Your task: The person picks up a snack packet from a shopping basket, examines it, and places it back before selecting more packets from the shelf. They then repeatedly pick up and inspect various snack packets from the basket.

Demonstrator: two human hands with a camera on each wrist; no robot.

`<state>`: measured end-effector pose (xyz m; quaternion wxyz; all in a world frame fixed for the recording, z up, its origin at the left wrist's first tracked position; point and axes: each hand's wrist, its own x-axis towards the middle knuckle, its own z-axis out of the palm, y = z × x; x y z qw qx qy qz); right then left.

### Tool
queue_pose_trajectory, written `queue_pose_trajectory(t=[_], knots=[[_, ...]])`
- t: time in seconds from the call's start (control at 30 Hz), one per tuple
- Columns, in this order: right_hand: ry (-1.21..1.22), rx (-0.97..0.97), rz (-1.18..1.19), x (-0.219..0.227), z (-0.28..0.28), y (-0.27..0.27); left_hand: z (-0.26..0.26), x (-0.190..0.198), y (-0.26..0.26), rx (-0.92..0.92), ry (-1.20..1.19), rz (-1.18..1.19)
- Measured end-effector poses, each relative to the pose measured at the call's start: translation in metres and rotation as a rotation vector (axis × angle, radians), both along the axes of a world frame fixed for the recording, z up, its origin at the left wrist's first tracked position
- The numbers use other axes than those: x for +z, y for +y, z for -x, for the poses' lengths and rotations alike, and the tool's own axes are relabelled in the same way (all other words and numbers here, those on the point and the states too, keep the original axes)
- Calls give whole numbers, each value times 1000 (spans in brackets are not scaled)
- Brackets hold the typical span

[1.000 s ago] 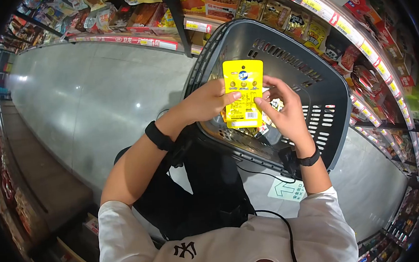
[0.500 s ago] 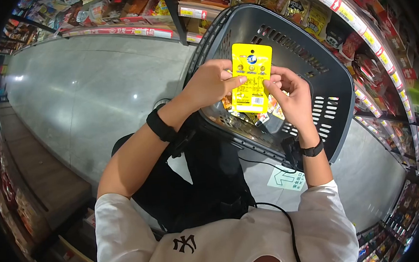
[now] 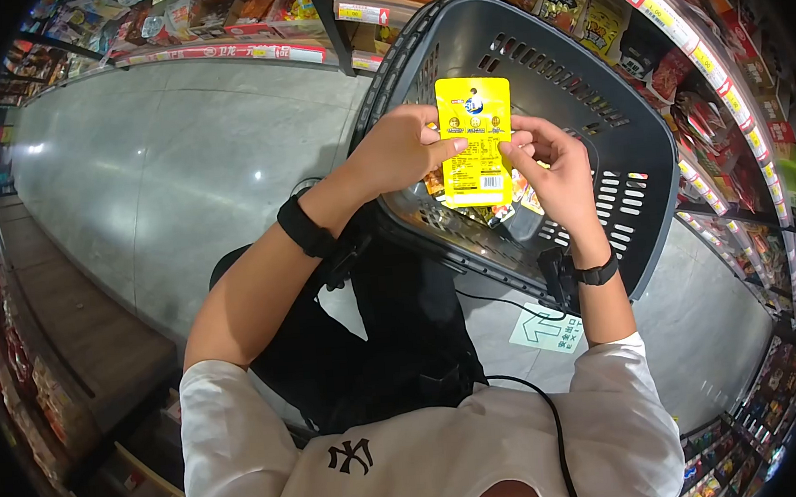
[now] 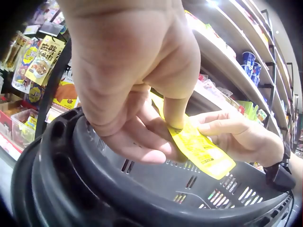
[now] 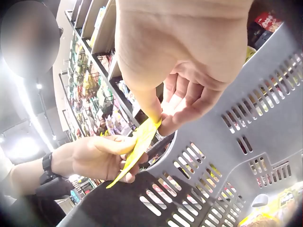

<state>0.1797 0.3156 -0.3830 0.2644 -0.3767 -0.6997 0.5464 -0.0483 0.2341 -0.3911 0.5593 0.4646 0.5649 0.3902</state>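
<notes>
Two hands are seen on one yellow packet [image 3: 475,140], held upright over a dark grey basket [image 3: 639,159]. Far left in the head view, shelving is blurred and cut by the lens edge; its goods cannot be made out. Next comes a grey floor [image 3: 176,154], then a black wristband [image 3: 303,226] on the left forearm. The left hand [image 3: 400,150] is closed on the packet's left edge, thumb laid across the printed face, fingers behind; the left wrist view shows the thumb tip [image 4: 176,116] pressed onto the yellow film. The packet's print is too small to read; only a barcode [image 3: 491,182] near the bottom is recognised. Its lower edge hangs above more packets [image 3: 516,204] lying in the basket, mostly hidden behind it. The right hand [image 3: 555,171] pinches the right edge between thumb and curled fingers; the right wrist view shows the packet edge-on, a thin strip [image 5: 137,146]. Right of the basket, shelves of snack bags [image 3: 704,94] are cropped by the frame.
</notes>
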Motion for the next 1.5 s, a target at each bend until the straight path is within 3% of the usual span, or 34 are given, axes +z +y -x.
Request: queue_pose_trajectory(t=[0.43, 1.03, 1.23, 1.37, 1.43, 1.5], knots=[[-6, 4, -1, -2, -1, 1, -4, -5, -2, 15, -40, -47], [-8, -16, -4, 3, 0, -5, -5, 2, -5, -32, 76, -30], [-100, 31, -41, -4, -3, -3, -10, 3, -11, -1, -106, -35], [12, 118, -196, 3, 1, -11, -21, 10, -18, -44, 16, -138], [-30, 190, -62, 12, -4, -10, -27, 19, -21, -127, 278, -294], [-65, 186, -12, 10, -6, -6, -30, 19, -23, -162, 337, -549]])
